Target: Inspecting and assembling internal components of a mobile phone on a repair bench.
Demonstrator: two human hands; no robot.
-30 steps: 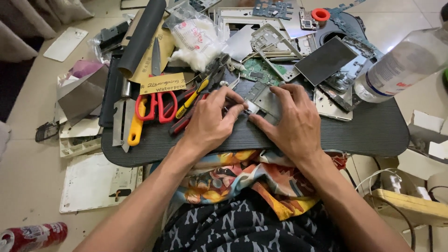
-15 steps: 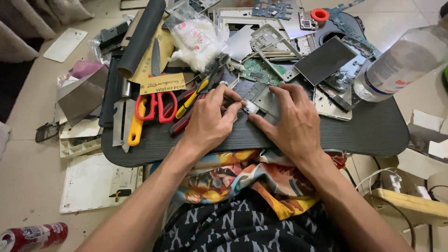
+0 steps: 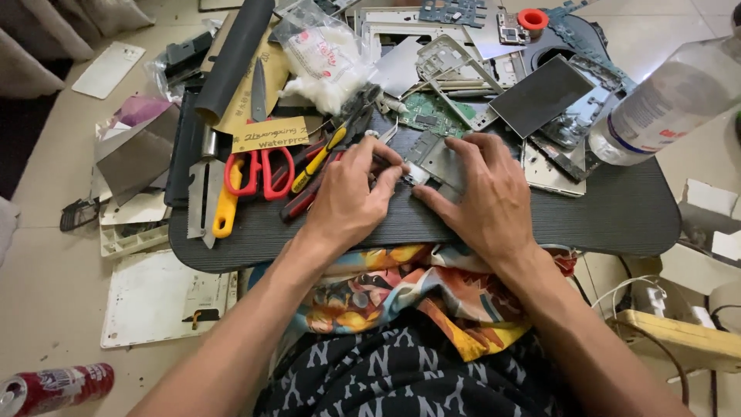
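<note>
Two hands meet over a small grey metal plate (image 3: 441, 158) at the middle of a dark lap board (image 3: 617, 216). The left hand (image 3: 351, 197) is curled, its thumb and forefinger pinched together at the plate's near left corner; something thin and dark shows at the fingertips, too small to tell what it is. The right hand (image 3: 482, 197) lies flat with fingers spread, pressing on the plate, its forefinger tip nearly touching the left hand's fingertips.

Just left of the left hand lie screwdrivers (image 3: 312, 174) with red and yellow handles, and pliers (image 3: 351, 120) just past its knuckles. Farther left are red scissors (image 3: 258, 170), a yellow-handled scraper (image 3: 224, 205) and a metal blade (image 3: 199, 193). A tan paper label (image 3: 270, 135) sits above the scissors, and a dark rolled tube (image 3: 231, 58) runs away beyond it.

Beyond the fingertips sits a green circuit board (image 3: 428, 116), then a clear bag of white stuffing (image 3: 324, 62). Past the right hand lie a dark flat panel (image 3: 540, 96) and bits of metal frame (image 3: 451, 66); a red cap (image 3: 532, 17) is well beyond. A clear plastic bottle (image 3: 671, 100) lies tilted to the right of the right hand.

Near the wrists, a bright patterned cloth (image 3: 401, 286) covers the lap. A white panel (image 3: 162, 297) and a red can (image 3: 54, 386) lie on the floor to the left of the left arm.
</note>
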